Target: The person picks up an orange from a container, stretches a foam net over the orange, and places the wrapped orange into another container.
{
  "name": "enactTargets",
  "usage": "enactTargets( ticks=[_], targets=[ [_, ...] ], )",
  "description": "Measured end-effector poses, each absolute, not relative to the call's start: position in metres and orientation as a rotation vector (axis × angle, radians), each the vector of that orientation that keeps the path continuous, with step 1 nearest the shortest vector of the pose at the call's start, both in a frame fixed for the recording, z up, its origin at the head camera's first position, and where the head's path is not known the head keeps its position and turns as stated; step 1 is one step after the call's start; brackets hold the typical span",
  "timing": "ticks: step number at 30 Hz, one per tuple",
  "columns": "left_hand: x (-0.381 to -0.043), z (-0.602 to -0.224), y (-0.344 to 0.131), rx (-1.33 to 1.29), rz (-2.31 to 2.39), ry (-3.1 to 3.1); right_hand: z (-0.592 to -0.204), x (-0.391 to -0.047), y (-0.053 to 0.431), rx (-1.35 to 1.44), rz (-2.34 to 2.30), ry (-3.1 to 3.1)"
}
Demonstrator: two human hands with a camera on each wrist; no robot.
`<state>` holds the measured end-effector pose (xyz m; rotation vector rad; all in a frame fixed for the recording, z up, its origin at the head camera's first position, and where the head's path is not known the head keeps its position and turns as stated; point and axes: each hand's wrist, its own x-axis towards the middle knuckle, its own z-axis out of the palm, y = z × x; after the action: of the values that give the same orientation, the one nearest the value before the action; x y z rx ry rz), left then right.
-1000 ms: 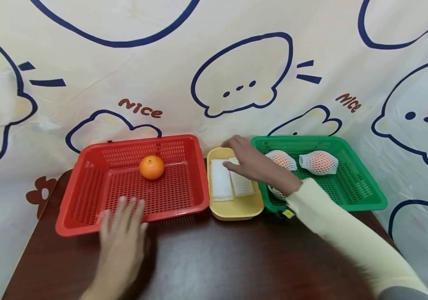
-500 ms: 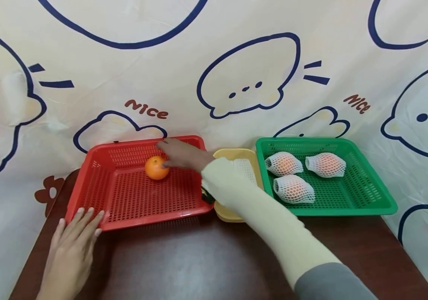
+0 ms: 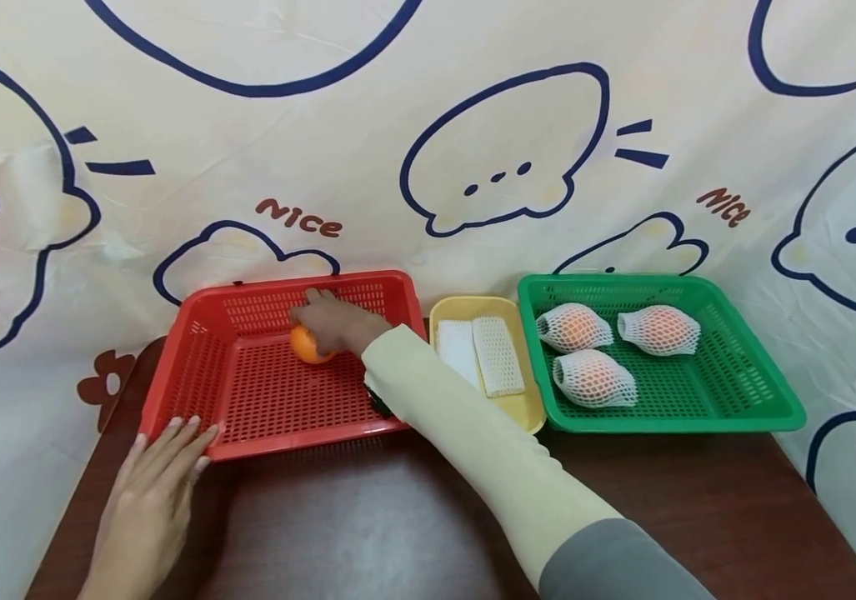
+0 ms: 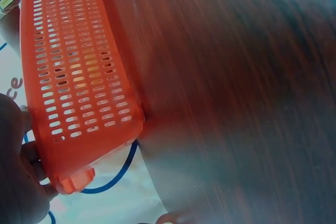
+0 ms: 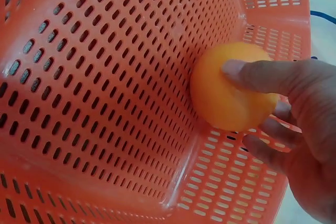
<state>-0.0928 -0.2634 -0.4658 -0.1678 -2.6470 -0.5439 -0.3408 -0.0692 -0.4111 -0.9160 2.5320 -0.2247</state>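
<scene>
An orange point(image 5: 215, 98) sits in the red basket point(image 3: 277, 451). My right hand point(image 3: 336, 323) grips it, with the thumb point(image 5: 262, 76) pressed on its side and the other fingers curled round behind, partly hidden. From above, the back of that hand covers much of the fruit. At the front left corner of the same basket, my left hand point(image 3: 148, 500) rests its fairly straight fingers on the rim. In the left wrist view those fingers point(image 4: 32, 153) touch the basket's end, beside its slotted wall point(image 4: 79, 72).
Right of the red basket is a small yellow tray point(image 3: 531, 417) holding two white foam net sleeves point(image 3: 498, 354). Beyond it, a green basket point(image 3: 743, 419) contains three fruits in foam nets point(image 3: 594, 379). A patterned cloth point(image 3: 367, 167) hangs behind the dark table point(image 3: 337, 525).
My right hand has moved left from over the yellow tray into the red basket and taken hold of the orange. My left hand has shifted left onto the basket's corner.
</scene>
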Motion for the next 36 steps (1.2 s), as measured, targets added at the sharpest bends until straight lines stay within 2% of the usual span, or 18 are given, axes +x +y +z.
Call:
enactTargets(
  ticks=[15,20,29,36],
  targets=[
    [-0.092,-0.464,-0.259,-0.119,-0.555,-2.684,-0.417,-0.348,-0.060,-1.050,-0.359,2.450],
    [-0.092,-0.463,-0.256,-0.068,-0.552,-2.753,-0.407,-0.347,-0.047,-1.100,-0.475,2.506],
    [-0.102,-0.446,-0.239,-0.074,-0.569,-2.737,-0.382,-0.324,0.017,-1.014,-1.046,2.485],
    [-0.116,-0.416,-0.193,-0.188,-0.846,-2.725,-0.372,-0.282,0.079,-0.965,-1.318,2.392]
  ],
)
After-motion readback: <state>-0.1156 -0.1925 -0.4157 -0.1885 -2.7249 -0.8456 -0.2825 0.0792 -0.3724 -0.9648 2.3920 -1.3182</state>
